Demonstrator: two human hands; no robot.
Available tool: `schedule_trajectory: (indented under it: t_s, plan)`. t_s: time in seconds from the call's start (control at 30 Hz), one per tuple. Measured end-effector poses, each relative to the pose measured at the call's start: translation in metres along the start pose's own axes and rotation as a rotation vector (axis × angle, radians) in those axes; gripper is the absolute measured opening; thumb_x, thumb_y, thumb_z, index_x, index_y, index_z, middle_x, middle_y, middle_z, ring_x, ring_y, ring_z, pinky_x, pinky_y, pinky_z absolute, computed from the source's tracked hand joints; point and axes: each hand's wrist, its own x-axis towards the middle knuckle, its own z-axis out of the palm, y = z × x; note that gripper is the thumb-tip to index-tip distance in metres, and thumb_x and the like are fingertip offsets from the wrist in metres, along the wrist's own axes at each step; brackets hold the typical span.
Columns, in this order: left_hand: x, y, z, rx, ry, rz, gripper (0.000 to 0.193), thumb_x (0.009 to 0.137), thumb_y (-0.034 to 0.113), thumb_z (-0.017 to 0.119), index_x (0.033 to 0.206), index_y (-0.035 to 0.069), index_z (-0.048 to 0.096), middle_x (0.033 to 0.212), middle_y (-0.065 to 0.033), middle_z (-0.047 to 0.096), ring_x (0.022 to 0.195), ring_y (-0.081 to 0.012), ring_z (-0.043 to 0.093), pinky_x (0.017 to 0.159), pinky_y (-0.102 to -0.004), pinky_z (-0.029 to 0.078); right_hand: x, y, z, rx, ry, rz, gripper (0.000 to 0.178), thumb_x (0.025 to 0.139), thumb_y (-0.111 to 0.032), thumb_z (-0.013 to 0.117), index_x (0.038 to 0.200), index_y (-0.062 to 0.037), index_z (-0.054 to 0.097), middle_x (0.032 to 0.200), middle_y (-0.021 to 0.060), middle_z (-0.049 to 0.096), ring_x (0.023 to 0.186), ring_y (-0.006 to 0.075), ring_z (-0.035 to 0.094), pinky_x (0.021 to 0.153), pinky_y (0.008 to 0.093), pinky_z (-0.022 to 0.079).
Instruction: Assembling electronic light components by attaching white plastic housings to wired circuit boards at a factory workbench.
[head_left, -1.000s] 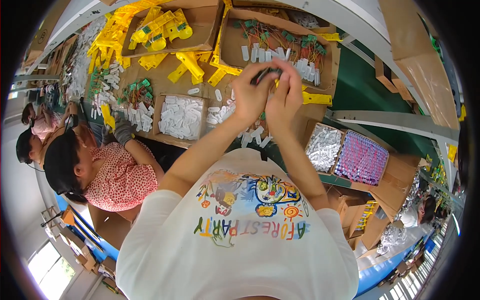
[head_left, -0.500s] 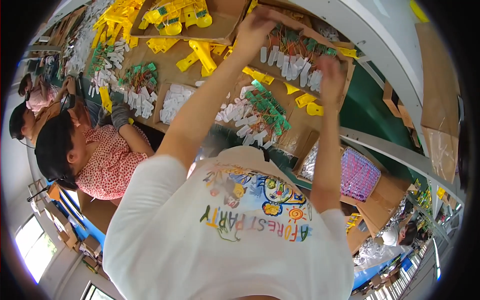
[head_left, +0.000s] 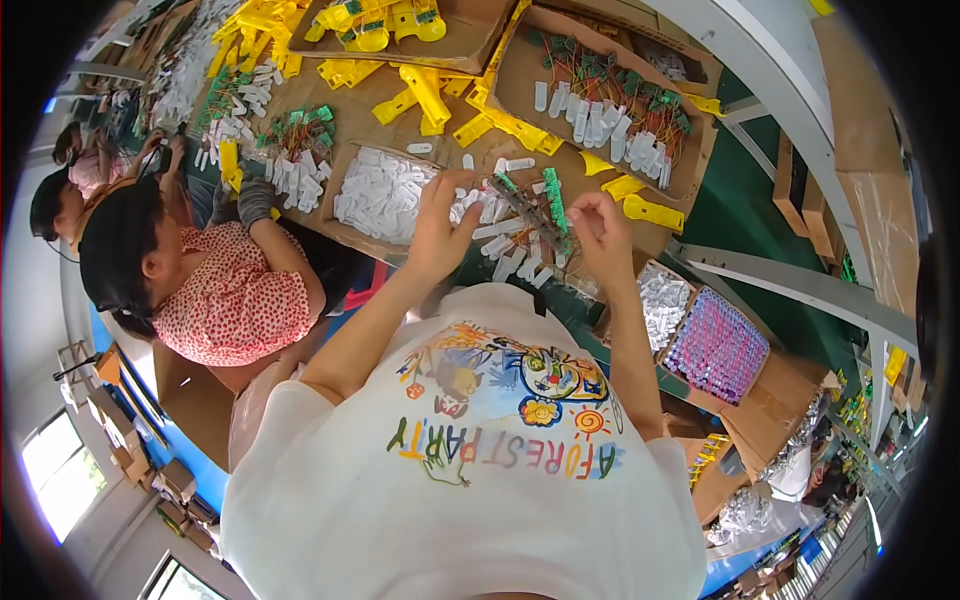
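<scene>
My left hand (head_left: 440,228) is open, its thumb apart from its fingers, beside a pile of white plastic pieces. No object shows in its grasp. My right hand (head_left: 604,236) is half curled, with a gap between thumb and fingers and nothing visible in it. Between the hands lie green circuit boards (head_left: 555,200) with thin wires and white pieces (head_left: 508,266) attached. A dark narrow strip (head_left: 527,212) slants across them, slightly blurred. I cannot tell whether the right fingertips touch the boards.
Farther right, a cardboard tray (head_left: 520,92) holds a row of wired boards. White pieces fill a box (head_left: 345,226) at left. Yellow plastic shells (head_left: 425,92) lie behind. A co-worker's gloved hand (head_left: 256,200) is at left. A metal frame bar (head_left: 780,277) crosses the right side.
Both hands have come back from the far cardboard tray toward me and lowered beside the near circuit boards. The dark strip now shows across those boards.
</scene>
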Motion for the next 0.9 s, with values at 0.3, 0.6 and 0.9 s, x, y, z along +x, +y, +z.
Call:
schedule_trajectory:
  t_s: [0.3, 0.6, 0.9]
  plan:
    - [-0.013, 0.009, 0.018, -0.307, -0.24, -0.235, 0.027, 0.085, 0.001, 0.054, 0.112, 0.004, 0.057, 0.11, -0.0073, 0.059, 0.105, -0.0183, 0.057, 0.083, -0.0287, 0.048, 0.032, 0.143, 0.061, -0.715, 0.397, 0.044, 0.043, 0.08, -0.031, 0.069, 0.111, -0.0049, 0.056, 0.114, 0.0173, 0.057, 0.1, 0.0322, 0.058, 0.082, 0.0432, 0.048]
    - [-0.031, 0.006, 0.005, -0.321, -0.166, -0.298, 0.022, 0.085, -0.002, 0.052, 0.105, 0.002, 0.06, 0.103, -0.0087, 0.061, 0.092, -0.0163, 0.061, 0.079, -0.0273, 0.049, 0.022, -0.008, 0.009, -0.302, -0.006, -0.14, 0.023, 0.082, -0.013, 0.067, 0.101, -0.0043, 0.056, 0.093, 0.011, 0.057, 0.087, 0.0223, 0.059, 0.074, 0.0317, 0.048]
    - [0.014, 0.023, -0.018, -0.277, 0.281, -0.152, 0.023, 0.083, -0.007, 0.05, 0.104, 0.001, 0.057, 0.106, -0.007, 0.06, 0.095, -0.0135, 0.057, 0.08, -0.0255, 0.047, 0.02, -0.046, -0.013, -0.174, 0.068, -0.342, 0.023, 0.082, -0.001, 0.064, 0.101, -0.0023, 0.053, 0.089, 0.0071, 0.061, 0.075, 0.0128, 0.059, 0.07, 0.0257, 0.047]
